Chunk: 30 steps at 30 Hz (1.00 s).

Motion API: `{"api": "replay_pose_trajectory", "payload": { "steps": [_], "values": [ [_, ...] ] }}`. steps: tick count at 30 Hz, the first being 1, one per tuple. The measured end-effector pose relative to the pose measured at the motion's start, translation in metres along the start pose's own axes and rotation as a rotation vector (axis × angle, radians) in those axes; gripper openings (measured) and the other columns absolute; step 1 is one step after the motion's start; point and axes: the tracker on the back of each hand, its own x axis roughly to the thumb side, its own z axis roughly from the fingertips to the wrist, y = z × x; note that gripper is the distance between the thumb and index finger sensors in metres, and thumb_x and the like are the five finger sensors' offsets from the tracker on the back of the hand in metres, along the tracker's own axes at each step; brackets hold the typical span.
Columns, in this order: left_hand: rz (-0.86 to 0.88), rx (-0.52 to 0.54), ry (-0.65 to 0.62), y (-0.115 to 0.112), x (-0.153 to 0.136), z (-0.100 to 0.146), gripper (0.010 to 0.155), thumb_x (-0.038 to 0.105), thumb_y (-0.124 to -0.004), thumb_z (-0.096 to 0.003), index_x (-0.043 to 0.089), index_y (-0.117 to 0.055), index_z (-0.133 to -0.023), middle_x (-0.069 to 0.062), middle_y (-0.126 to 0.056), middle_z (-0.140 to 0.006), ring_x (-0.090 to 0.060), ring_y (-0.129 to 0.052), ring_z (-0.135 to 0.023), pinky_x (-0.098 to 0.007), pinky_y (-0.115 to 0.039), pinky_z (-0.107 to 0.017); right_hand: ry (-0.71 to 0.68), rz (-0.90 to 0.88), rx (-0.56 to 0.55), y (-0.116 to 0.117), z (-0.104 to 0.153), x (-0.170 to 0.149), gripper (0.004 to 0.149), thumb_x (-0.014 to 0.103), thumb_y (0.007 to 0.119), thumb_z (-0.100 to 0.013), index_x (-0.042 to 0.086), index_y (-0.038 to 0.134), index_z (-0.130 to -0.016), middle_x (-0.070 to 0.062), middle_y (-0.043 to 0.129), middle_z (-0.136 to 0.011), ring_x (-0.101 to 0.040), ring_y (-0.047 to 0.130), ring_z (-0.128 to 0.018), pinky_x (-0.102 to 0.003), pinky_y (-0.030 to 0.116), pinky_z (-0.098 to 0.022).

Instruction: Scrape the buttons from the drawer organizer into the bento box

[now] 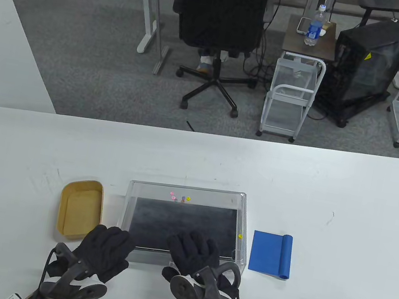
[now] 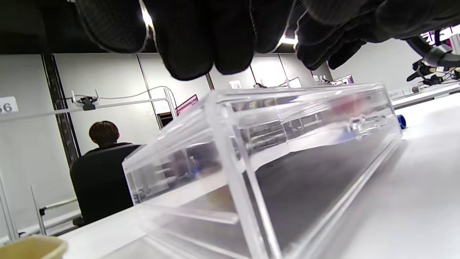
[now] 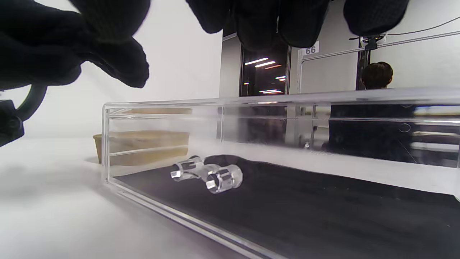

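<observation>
the task looks hardly begun. the buttons (image 1: 179,197) are in the organizer (image 1: 242,210), a few small coloured ones along its far wall and one yellow by the right wall. the bento box (image 1: 79,209), tan and oblong, stands just left of it and seems empty. both the left hand (image 1: 106,252) and the right hand (image 1: 197,256) hover at the near wall, fingers spread, holding nothing. the blue scraper (image 1: 271,254) lies untouched on the right.

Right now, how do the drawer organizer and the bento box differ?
The drawer organizer is clear plastic with a dark liner; the bento box is opaque tan. The organizer is larger and holds a few small colored buttons near its far wall; the bento box looks empty. Both are open-topped and sit side by side on the table.
</observation>
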Motion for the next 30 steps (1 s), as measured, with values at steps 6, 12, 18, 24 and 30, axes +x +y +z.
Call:
{"api": "replay_pose_trajectory", "payload": {
  "steps": [6, 12, 18, 24, 30],
  "values": [
    [0.005, 0.016, 0.018, 0.003, -0.002, 0.001, 0.060, 0.049, -0.057, -0.0553, 0.023, -0.058, -0.109, -0.006, -0.073, -0.107, -0.033, -0.085, -0.095, -0.060, -0.068, -0.070, 0.010, 0.000, -0.004, 0.000, 0.000, -0.002, 0.072, 0.055, 0.067, -0.051, 0.017, 0.046, -0.108, -0.018, 0.054, -0.112, -0.048, 0.057, -0.102, -0.072, 0.057, -0.067],
    [0.009, 0.028, 0.034, 0.001, -0.004, 0.003, 0.059, 0.049, -0.057, -0.0553, 0.023, -0.058, -0.109, -0.006, -0.073, -0.107, -0.033, -0.085, -0.095, -0.060, -0.069, -0.070, 0.012, 0.002, -0.004, 0.000, 0.000, -0.003, 0.072, 0.054, 0.067, -0.051, 0.017, 0.046, -0.108, -0.018, 0.054, -0.112, -0.048, 0.057, -0.102, -0.072, 0.057, -0.067],
    [0.002, 0.034, 0.040, 0.003, -0.004, 0.003, 0.059, 0.049, -0.057, -0.0555, 0.024, -0.059, -0.109, -0.006, -0.073, -0.107, -0.032, -0.085, -0.095, -0.060, -0.069, -0.070, 0.022, 0.005, -0.005, 0.000, 0.000, -0.004, 0.072, 0.054, 0.067, -0.051, 0.017, 0.046, -0.108, -0.018, 0.054, -0.112, -0.048, 0.057, -0.102, -0.072, 0.057, -0.067],
    [0.004, 0.026, 0.036, 0.004, -0.005, 0.003, 0.059, 0.049, -0.057, -0.0554, 0.024, -0.060, -0.108, -0.006, -0.074, -0.107, -0.032, -0.086, -0.094, -0.060, -0.069, -0.070, 0.066, 0.009, -0.002, 0.000, 0.000, -0.016, 0.072, 0.054, 0.067, -0.051, 0.017, 0.046, -0.108, -0.018, 0.054, -0.112, -0.048, 0.057, -0.102, -0.072, 0.057, -0.067],
    [0.011, 0.025, 0.034, 0.004, -0.005, 0.003, 0.058, 0.049, -0.057, -0.0554, 0.024, -0.060, -0.108, -0.005, -0.074, -0.107, -0.032, -0.086, -0.094, -0.059, -0.069, -0.070, 0.138, 0.011, 0.001, 0.001, 0.001, -0.037, 0.072, 0.054, 0.067, -0.051, 0.016, 0.045, -0.108, -0.018, 0.054, -0.112, -0.048, 0.058, -0.101, -0.072, 0.058, -0.067]
  ]
}}
